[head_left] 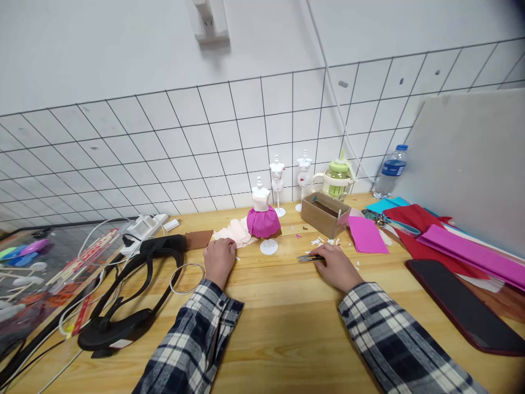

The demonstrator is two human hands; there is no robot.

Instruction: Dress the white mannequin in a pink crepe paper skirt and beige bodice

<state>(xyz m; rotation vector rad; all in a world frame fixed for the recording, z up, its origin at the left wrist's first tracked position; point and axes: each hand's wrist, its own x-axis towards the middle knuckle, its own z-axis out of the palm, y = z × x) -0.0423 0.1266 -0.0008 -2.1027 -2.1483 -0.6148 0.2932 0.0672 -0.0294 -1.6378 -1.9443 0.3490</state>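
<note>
My left hand [220, 261] rests on the table with its fingers curled down, next to a crumpled pale pink piece [234, 232]; its fingertips are hidden. Under the fingers of my right hand [337, 267] is a small pair of dark-handled thread snips [309, 258], blades pointing left. Between and beyond both hands stands a small white dress form [260, 198] on a round white base [269, 247]. It wears a pale bodice and a gathered magenta skirt [263, 221]. White scraps [318, 242] lie just past my right hand.
Two more white dress forms [278, 180] stand behind, beside a brown box [324, 216], a green-lidded cup [338, 178] and a water bottle [391, 172]. To the right are magenta paper [367, 235], red material and a phone [463, 303]. Leftward lie a black headset strap [123, 328] and cables.
</note>
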